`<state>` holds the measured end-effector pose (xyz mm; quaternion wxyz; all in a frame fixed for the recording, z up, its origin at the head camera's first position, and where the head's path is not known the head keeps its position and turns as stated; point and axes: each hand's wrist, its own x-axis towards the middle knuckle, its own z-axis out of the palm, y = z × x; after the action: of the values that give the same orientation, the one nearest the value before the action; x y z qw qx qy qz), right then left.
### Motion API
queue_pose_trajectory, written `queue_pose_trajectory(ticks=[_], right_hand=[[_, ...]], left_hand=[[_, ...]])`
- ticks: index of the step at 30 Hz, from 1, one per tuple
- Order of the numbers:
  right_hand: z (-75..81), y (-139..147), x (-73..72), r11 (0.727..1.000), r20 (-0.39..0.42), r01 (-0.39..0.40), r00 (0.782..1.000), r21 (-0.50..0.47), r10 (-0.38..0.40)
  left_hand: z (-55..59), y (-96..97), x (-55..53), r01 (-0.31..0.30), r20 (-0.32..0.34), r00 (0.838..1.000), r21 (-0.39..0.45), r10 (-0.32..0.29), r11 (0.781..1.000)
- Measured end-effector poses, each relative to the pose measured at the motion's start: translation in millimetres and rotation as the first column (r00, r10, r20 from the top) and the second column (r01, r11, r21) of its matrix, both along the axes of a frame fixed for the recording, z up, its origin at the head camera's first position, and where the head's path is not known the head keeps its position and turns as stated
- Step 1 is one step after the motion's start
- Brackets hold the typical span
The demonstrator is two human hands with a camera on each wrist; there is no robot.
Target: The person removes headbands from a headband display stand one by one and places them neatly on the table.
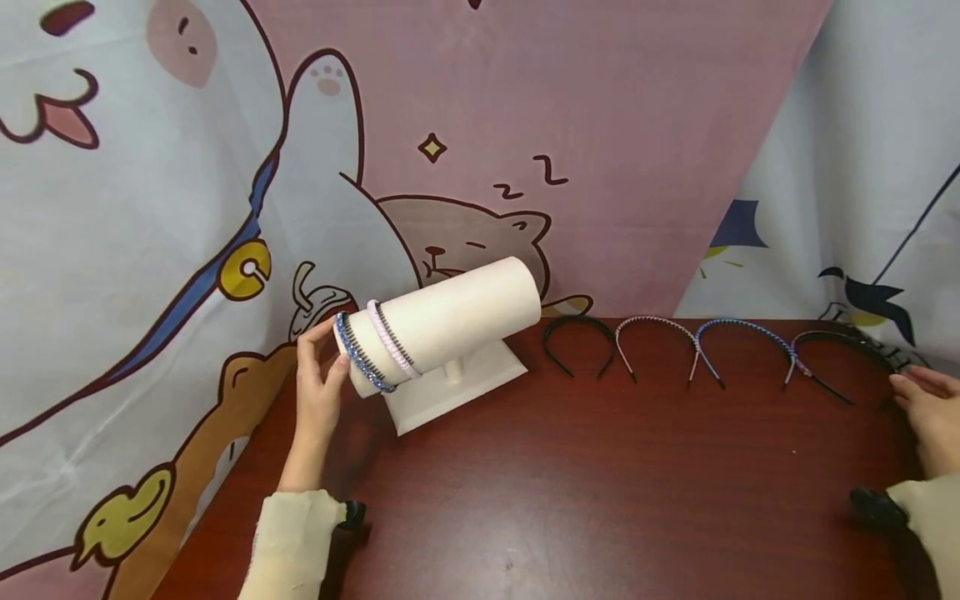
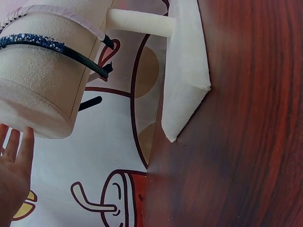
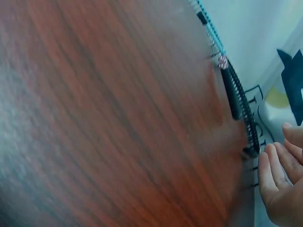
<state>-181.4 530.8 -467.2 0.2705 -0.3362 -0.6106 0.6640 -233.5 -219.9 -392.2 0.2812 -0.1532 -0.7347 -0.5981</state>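
Note:
A white roll-shaped headband stand [image 1: 465,308] is tilted, its left end lower than its right. Around that left end go a blue glittery headband [image 1: 358,354] and a pale lilac headband [image 1: 392,342]. My left hand [image 1: 318,383] rests its fingertips on the roll's left end face; in the left wrist view the fingers [image 2: 24,151] reach up to it fairly straight. At the far right, my right hand [image 1: 930,408] is beside a dark headband [image 1: 862,340]. The right wrist view has its relaxed fingers [image 3: 267,172] close to that headband's tip, holding nothing.
Along the table's back edge, a black headband [image 1: 577,319], a pale pink headband [image 1: 654,320] and a blue headband [image 1: 742,323] stand left of the dark one. Behind them hangs a cartoon-printed cloth [image 1: 622,125]. The reddish-brown tabletop [image 1: 600,483] extends toward me.

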Motion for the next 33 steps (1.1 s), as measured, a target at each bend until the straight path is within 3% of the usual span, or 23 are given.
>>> queue_pose_trajectory(ticks=[2,10,20,27,30,33], right_hand=[[2.0,-4,-1.1,0.999,0.033,-0.013,0.999,0.035,0.012],[8.6,-19,-4.5,0.990,0.007,-0.109,0.994,0.094,0.109],[22.0,-47,-14.6,0.977,0.160,-0.132,0.982,0.165,0.105],[27.6,-65,-19.2,0.964,-0.004,-0.218,0.975,0.150,0.221],[31.5,-75,-20.9,0.949,-0.038,-0.260,0.962,0.177,0.270],[35.4,-84,-20.7,0.936,-0.138,-0.326,0.929,0.135,0.344]], left_hand=[[0.0,-0.4,-0.4,-0.002,-0.011,1.000,-0.002,0.002,1.000],[-0.2,-1.5,-0.9,0.006,-0.021,1.000,-0.013,-0.007,1.000],[-0.2,-1.7,-0.5,0.001,-0.018,1.000,-0.019,-0.001,1.000],[-1.0,-1.9,-0.4,0.004,-0.025,1.000,-0.016,-0.005,1.000],[-1.1,-1.1,-0.7,0.011,-0.031,0.999,-0.002,-0.011,1.000],[-1.1,-1.0,-1.0,0.019,-0.039,0.999,0.014,-0.018,1.000]])
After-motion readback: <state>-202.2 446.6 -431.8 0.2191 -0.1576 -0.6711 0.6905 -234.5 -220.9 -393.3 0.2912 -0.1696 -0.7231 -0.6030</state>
